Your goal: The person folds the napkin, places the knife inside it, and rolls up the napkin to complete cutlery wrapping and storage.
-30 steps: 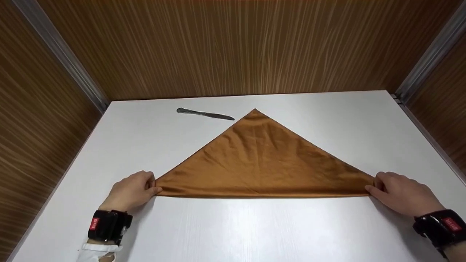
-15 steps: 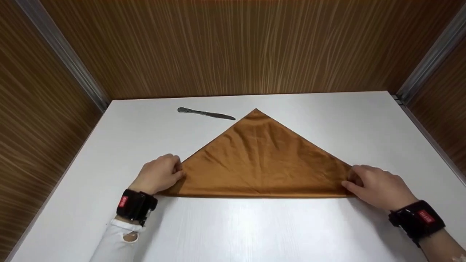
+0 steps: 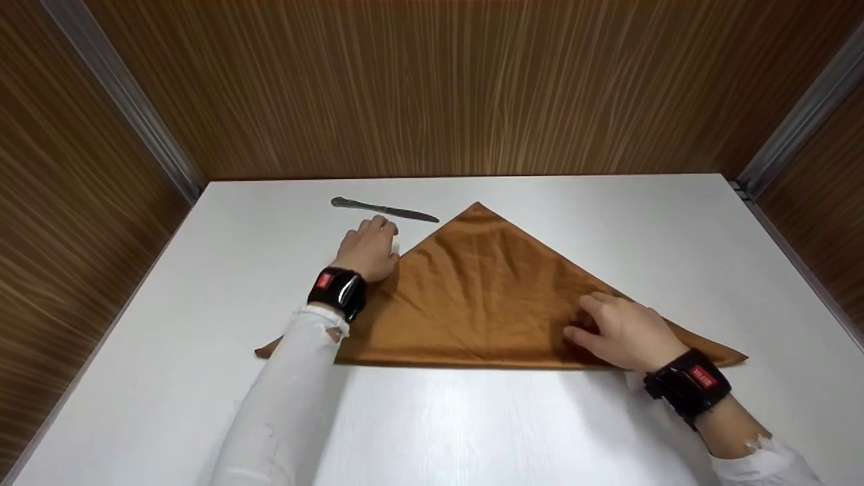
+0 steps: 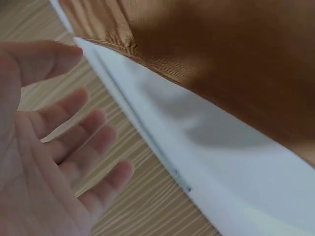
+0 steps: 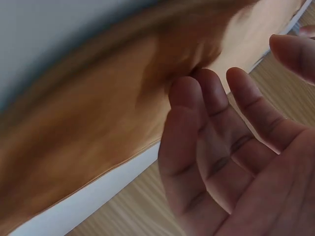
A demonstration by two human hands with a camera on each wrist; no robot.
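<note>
Corners of the brown cloth (image 3: 486, 297), spread as a triangle mid-frame on the white bench (image 3: 432, 418), have been let go, and both grips, left hand (image 3: 368, 250) and right hand (image 3: 624, 331), are now laid flat and open on it, smoothing.

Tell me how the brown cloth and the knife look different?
The brown triangular cloth is big, soft and wrinkled; the grey metal knife is thin, stiff and much smaller. The cloth has both hands by it: the left hand at its left edge, the right hand resting on it. No hand holds the knife. Both lie flat on the white table.
</note>
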